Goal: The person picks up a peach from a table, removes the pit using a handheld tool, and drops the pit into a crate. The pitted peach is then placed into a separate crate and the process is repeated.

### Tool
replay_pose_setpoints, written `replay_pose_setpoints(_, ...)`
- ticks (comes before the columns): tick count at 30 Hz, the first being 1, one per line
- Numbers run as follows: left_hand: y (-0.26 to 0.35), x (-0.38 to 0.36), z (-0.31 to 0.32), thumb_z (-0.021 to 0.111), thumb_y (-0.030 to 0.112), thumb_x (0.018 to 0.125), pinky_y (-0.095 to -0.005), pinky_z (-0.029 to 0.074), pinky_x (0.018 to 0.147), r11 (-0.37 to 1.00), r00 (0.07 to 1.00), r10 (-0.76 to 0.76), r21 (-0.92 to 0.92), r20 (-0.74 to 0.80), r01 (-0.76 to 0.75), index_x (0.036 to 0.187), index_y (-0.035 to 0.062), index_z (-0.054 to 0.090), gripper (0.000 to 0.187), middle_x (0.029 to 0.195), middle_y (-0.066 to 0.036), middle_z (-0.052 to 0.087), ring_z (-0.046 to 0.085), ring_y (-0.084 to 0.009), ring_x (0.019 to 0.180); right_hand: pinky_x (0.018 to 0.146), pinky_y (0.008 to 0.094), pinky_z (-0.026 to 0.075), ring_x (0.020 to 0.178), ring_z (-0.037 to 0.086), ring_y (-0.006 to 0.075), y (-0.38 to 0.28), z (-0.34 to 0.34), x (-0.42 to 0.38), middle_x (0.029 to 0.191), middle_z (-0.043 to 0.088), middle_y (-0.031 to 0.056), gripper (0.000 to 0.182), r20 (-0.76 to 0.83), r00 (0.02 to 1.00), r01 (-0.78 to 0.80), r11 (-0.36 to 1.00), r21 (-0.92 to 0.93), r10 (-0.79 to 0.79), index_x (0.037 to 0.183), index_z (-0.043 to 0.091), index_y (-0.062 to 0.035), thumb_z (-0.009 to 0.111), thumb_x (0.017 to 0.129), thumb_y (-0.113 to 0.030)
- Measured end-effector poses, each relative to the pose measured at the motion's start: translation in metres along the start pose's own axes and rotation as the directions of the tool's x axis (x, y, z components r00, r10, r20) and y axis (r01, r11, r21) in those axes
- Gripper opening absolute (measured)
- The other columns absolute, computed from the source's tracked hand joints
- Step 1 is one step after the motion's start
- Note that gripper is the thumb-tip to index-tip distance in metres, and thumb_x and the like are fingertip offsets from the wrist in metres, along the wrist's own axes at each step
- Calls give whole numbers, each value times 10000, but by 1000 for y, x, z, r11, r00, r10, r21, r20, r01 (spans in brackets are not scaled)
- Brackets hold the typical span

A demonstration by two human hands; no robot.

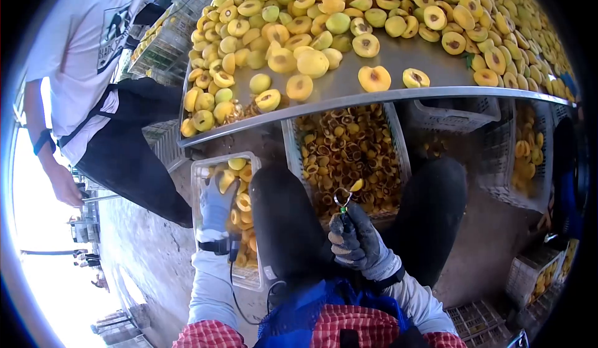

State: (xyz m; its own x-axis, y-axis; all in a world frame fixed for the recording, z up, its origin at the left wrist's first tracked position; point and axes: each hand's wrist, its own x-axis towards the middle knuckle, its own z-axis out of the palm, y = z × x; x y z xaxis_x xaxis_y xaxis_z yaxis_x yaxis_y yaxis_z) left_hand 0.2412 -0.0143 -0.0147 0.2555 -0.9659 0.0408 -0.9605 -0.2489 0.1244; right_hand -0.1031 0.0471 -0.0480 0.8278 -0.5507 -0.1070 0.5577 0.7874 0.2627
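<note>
My left hand point(217, 208), in a grey glove, reaches down into a white plastic crate point(258, 276) beside my left knee. Yellow peach halves point(242, 202) lie around its fingertips; blur there hides whether one is gripped. In front of my lap, my right hand point(356, 241), in a dark-stained glove, is closed around a small pitting tool point(342, 197) with a metal ring and a bit of green at its neck. A small yellow scrap point(357, 185) shows just beyond the ring, over a crate of brown and yellow fruit scraps point(349, 155).
A metal table point(398, 99) with a raised front edge carries a large heap of peaches point(311, 30), many halved. More crates point(455, 114) stand under it and at the right. Another person point(93, 67) in a white shirt stands at the left.
</note>
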Motion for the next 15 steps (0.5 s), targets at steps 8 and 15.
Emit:
replay_pose_setpoints(8,129,175,20,698,409,757,-401,477,825,994,993,102,41,66,-105,1094,55,578,503,1026,-136,653,623,-316,944,294,220,273,343,381,102,-14,8,17,540,466,13,438,-417,886,97,961,-258,-202,862,535,-41,409,972,-445)
replay_pose_setpoints(15,162,162,19,797,160,676,-325,498,760,732,905,418,-564,-72,-383,1065,55,551,471,996,-113,632,631,-232,871,336,216,290,362,382,91,-34,26,19,536,472,3,431,-421,730,247,781,-573,-539,875,544,-66,450,945,-480)
